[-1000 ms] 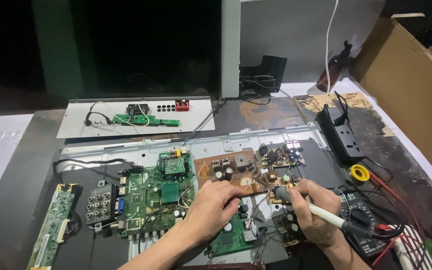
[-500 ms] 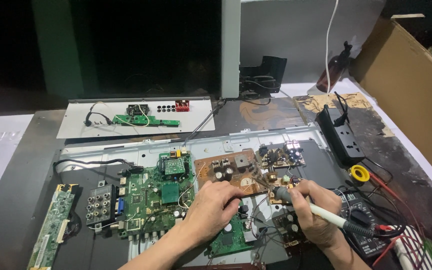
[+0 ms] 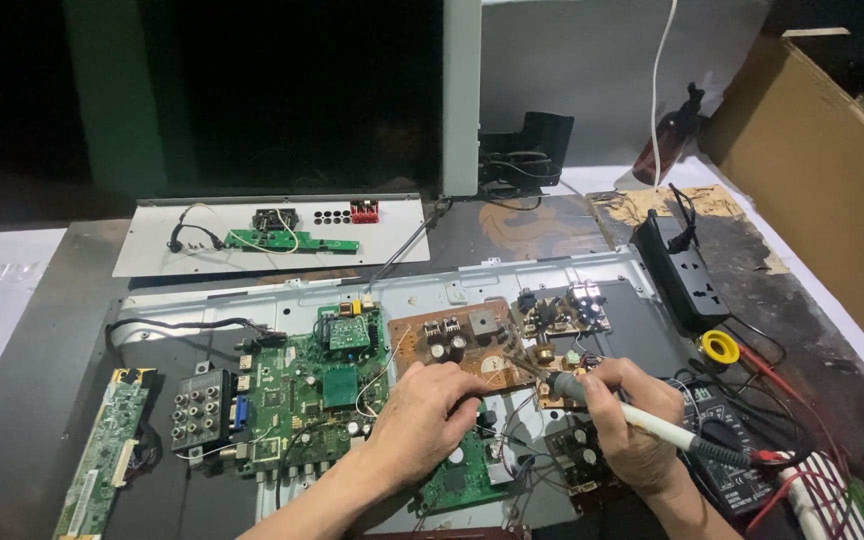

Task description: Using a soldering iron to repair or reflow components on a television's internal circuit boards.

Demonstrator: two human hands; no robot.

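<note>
Brown single-sided circuit board [image 3: 462, 345], at centre frame on the desk [image 3: 42, 330], is mid-soldering: right hand [image 3: 624, 420] fingers grip a white-handled soldering iron [image 3: 642, 418], left hand [image 3: 422, 420] fingers curl pressing beside it, so steady tip placement matters next.

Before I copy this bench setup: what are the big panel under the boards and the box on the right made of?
Panel: looks like sheet metal, pale grey, matte, with pressed ribs. Box: brown corrugated cardboard, judging by its raw folded edge.
</note>
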